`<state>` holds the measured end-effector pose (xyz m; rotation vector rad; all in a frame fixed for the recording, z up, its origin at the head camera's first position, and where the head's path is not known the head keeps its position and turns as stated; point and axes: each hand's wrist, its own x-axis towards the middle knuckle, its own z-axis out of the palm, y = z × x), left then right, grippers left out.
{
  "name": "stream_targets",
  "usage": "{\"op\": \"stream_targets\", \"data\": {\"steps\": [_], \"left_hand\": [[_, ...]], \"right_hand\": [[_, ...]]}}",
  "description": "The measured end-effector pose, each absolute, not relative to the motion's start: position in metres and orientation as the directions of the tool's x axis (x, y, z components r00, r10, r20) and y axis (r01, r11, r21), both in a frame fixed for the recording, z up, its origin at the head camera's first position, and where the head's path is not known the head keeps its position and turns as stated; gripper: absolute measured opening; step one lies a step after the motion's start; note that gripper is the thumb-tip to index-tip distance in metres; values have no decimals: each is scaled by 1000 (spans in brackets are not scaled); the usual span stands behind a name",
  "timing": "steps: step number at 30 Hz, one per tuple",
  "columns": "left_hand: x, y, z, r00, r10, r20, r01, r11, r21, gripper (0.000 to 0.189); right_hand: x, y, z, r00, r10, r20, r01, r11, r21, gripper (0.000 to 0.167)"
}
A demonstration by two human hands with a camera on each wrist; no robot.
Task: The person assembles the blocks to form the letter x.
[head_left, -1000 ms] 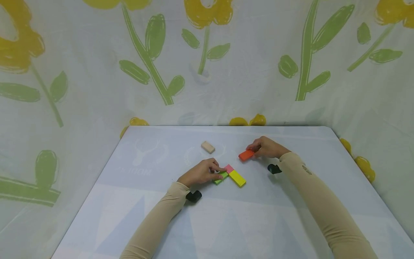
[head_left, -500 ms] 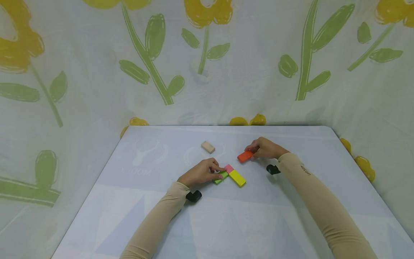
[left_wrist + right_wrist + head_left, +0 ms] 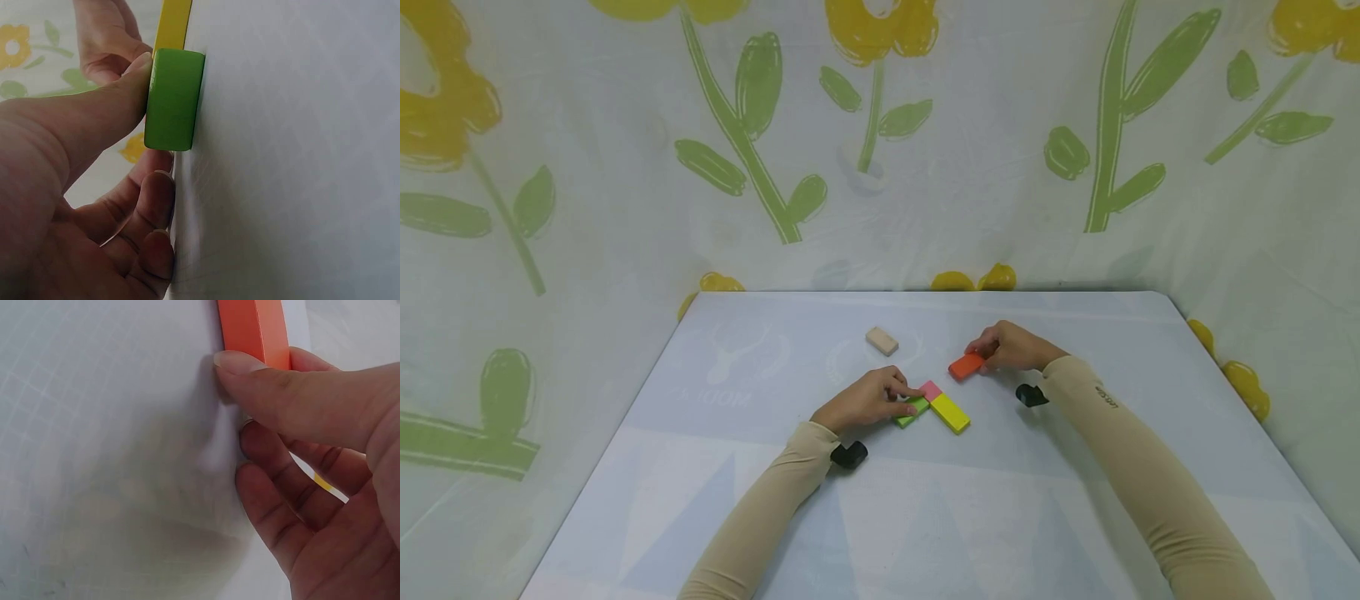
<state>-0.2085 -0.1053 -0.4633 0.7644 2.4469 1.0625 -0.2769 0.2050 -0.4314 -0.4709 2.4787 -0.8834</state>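
The orange block (image 3: 966, 367) is held by the right hand (image 3: 1011, 345), at about 8 o'clock from it, with 12 o'clock taken as the far edge of the table (image 3: 910, 517). Its long side is turned from 8 to 2 o'clock, so 1 short end is pointed away from the right hand. The orange block is placed at about 2 o'clock from the pink block (image 3: 931, 391), near it, but with a gap seen between the 2. The right hand is by far the nearer one; from the left hand (image 3: 867, 396), the orange block is found between 2 and 3 o'clock.

The green block (image 3: 912, 412) is held by the left hand, and its long side is also turned from 8 to 2 o'clock. The yellow block (image 3: 950, 413) is slanted the other way, and its far end is touched by the pink block. A plain wood block (image 3: 882, 341) is seen between 10 and 11 o'clock from the pink block, untouched by the hands.

The 2 hands are set apart, and each is closed on its own block. The orange block is painted bright and smooth, with flat sides and straight edges, like a little long box. 1 end is partly hidden by the right hand. Whether its bottom is touched by the table cannot be told.
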Motion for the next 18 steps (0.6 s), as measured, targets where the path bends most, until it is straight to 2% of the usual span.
{"op": "stream_targets", "data": {"steps": [18], "left_hand": [[-210,-105,-465,-787,605,-117,334,579,744,35]], "right_hand": [[-274,196,-433,-813,-502,-295,-214,729,-650,38]]}}
